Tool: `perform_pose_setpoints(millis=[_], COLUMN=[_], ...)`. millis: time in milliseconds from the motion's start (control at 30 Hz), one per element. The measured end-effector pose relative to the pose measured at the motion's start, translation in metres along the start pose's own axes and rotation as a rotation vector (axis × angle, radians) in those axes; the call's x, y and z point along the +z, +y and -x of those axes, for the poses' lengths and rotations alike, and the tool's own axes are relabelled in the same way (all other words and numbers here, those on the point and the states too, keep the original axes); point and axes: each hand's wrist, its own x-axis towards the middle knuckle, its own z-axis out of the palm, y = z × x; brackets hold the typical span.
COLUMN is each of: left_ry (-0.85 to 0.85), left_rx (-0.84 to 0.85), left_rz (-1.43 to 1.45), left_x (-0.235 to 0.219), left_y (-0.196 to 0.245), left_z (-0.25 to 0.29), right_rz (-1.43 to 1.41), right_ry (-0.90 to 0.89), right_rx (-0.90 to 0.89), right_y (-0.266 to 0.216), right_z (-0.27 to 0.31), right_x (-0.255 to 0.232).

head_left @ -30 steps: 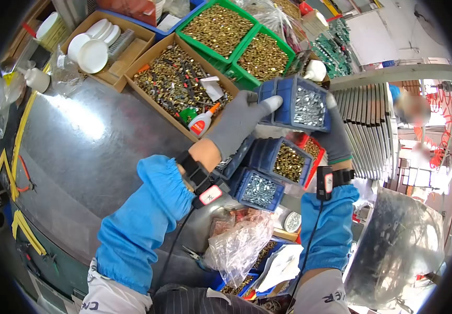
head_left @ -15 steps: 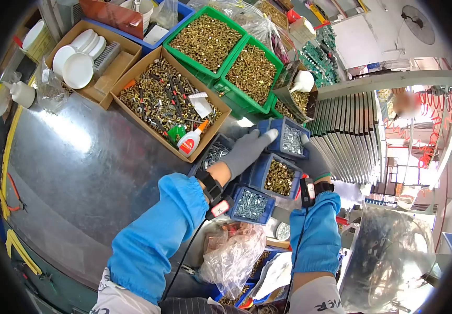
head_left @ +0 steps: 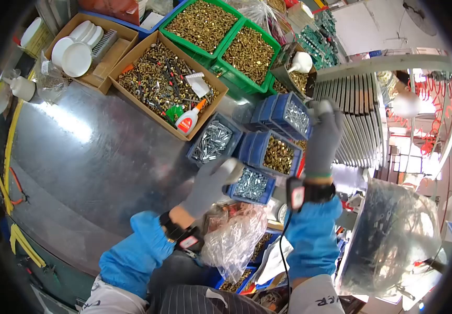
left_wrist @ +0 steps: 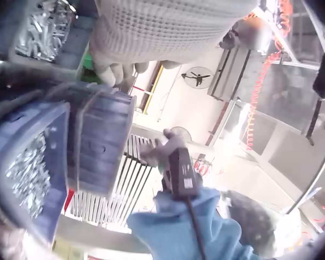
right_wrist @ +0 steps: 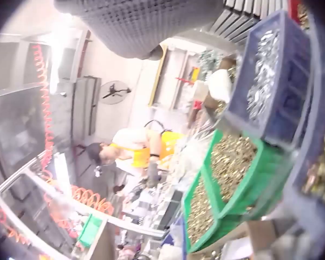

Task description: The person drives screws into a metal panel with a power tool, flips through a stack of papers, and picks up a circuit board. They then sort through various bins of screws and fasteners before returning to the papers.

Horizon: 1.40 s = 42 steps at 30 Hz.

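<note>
My left hand (head_left: 205, 188), in a grey glove with pale fingertips, is at the left side of a small blue bin of silver screws (head_left: 250, 186). In the left wrist view its gloved fingers (left_wrist: 114, 73) bend loosely and hold nothing. My right hand (head_left: 324, 131) is just right of the upper blue bin of silver fasteners (head_left: 293, 116), fingers loosely bent, nothing in them. Between these two bins stands a blue bin of brass-coloured fasteners (head_left: 278, 156). Left of them, a blue bin of long silver pins (head_left: 214, 140) sits on the metal table.
An open carton of mixed hardware (head_left: 158, 86) with a glue bottle (head_left: 188, 121) stands behind the bins. Farther back are green crates (head_left: 213, 60) of brass-coloured parts. A row of metal plates (head_left: 354, 123) stands at right; a clear plastic bag (head_left: 236, 240) lies in front.
The upper blue bin was lowered onto the group and released. My left hand drew back toward me to the front bin; the right hand lifted off to the right.
</note>
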Motion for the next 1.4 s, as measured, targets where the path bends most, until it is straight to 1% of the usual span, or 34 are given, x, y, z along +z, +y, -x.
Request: perform_pose_setpoints(millis=[33,67,100,167,200,267,300,333,367,400,467,500,567,600,633,700,767,800,833,867,900,933,967,1000,1033,1067,1100,1167,1233,1267,1300,1367,1400], left_ry=[0.071,0.146,0.148,0.403,0.404,0.357,0.355,0.344,0.331,0.323,0.324,0.326,0.345,0.344,0.339,0.371,0.397,0.424,0.422,0.401,0.376,0.394,0.384,0.348,0.325,0.322,0.306,0.305,0.274,0.286,0.278,0.214,0.166], left_rx=[-0.135,-0.271,-0.274,-0.348,-0.348,-0.284,-0.281,-0.243,-0.203,-0.193,-0.221,-0.212,-0.220,-0.221,-0.220,-0.177,-0.163,-0.164,-0.151,-0.195,-0.248,-0.213,-0.252,-0.260,-0.282,-0.308,-0.311,-0.364,-0.405,-0.504,-0.506,-0.576,-0.599], left_rz=[-0.048,-0.092,-0.101,-0.029,-0.036,-0.178,-0.189,-0.199,-0.209,-0.224,-0.308,-0.322,-0.405,-0.440,-0.476,-0.355,-0.355,-0.337,-0.358,-0.365,-0.372,-0.398,-0.420,-0.397,-0.365,-0.478,-0.590,-0.618,-0.590,-0.617,-0.623,-0.614,-0.651], left_x=[-0.015,-0.027,-0.036,-0.049,-0.048,-0.045,-0.046,-0.049,-0.050,-0.050,-0.059,-0.069,-0.089,-0.096,-0.100,-0.090,-0.056,-0.044,-0.041,-0.041,-0.031,-0.022,-0.020,-0.024,-0.025,-0.001,0.032,0.063,0.087,0.103,0.110,0.120,0.129], left_y=[-0.003,-0.005,-0.004,-0.003,-0.001,0.005,0.003,-0.003,-0.008,-0.008,-0.008,-0.013,-0.021,-0.020,-0.019,-0.011,0.008,0.012,0.012,0.012,0.014,0.010,0.006,0.001,-0.010,-0.010,-0.003,-0.018,-0.040,-0.049,-0.066,-0.104,-0.120], left_z=[0.018,0.031,0.034,0.030,0.026,0.011,0.004,-0.003,-0.005,-0.002,0.012,0.023,0.057,0.082,0.106,0.160,0.215,0.240,0.262,0.282,0.297,0.312,0.322,0.332,0.346,0.362,0.371,0.384,0.398,0.405,0.410,0.420,0.425], right_rz=[0.012,0.074,-0.255,-0.579,-0.587,-0.751,-0.763,-0.825,-0.884,-0.901,-0.942,-0.959,-1.013,-1.065,-1.088,-1.124,-1.141,-1.190,-1.238,-1.240,-1.261,-1.207,-1.145,-1.054,-0.956,-0.909,-0.858,-0.826,-0.711,-0.674,-0.635,-0.600,-0.592], right_ry=[-0.097,-0.415,-0.502,-0.426,-0.426,-0.344,-0.344,-0.234,-0.125,-0.126,-0.038,-0.043,-0.115,-0.125,-0.130,-0.137,-0.144,-0.180,-0.217,-0.249,-0.245,-0.451,-0.632,-0.701,-0.764,-0.710,-0.671,-0.841,-0.855,-0.788,-0.722,-0.586,-0.502], right_rx=[0.131,0.082,0.483,1.108,1.109,1.363,1.358,1.238,1.112,1.100,1.106,1.102,1.091,1.154,1.141,1.128,1.099,1.041,0.981,1.007,0.994,0.941,0.898,0.795,0.716,0.788,0.839,0.662,0.527,0.487,0.442,0.368,0.376], right_y=[-0.015,-0.015,0.004,0.037,0.044,0.057,0.080,0.109,0.124,0.125,0.126,0.129,0.139,0.152,0.155,0.155,0.156,0.154,0.152,0.130,0.129,0.130,0.137,0.134,0.120,0.072,0.010,-0.044,-0.072,-0.090,-0.104,-0.109,-0.105], right_z=[0.033,0.066,0.104,0.181,0.198,0.220,0.224,0.225,0.224,0.222,0.218,0.217,0.210,0.206,0.202,0.194,0.189,0.190,0.193,0.199,0.197,0.195,0.201,0.207,0.225,0.249,0.258,0.287,0.309,0.320,0.330,0.346,0.353], right_x=[0.006,0.000,-0.006,-0.023,-0.034,-0.050,-0.057,-0.064,-0.067,-0.065,-0.062,-0.063,-0.070,-0.073,-0.073,-0.073,-0.068,-0.066,-0.065,-0.069,-0.069,-0.071,-0.080,-0.093,-0.114,-0.142,-0.170,-0.242,-0.315,-0.349,-0.381,-0.450,-0.481])
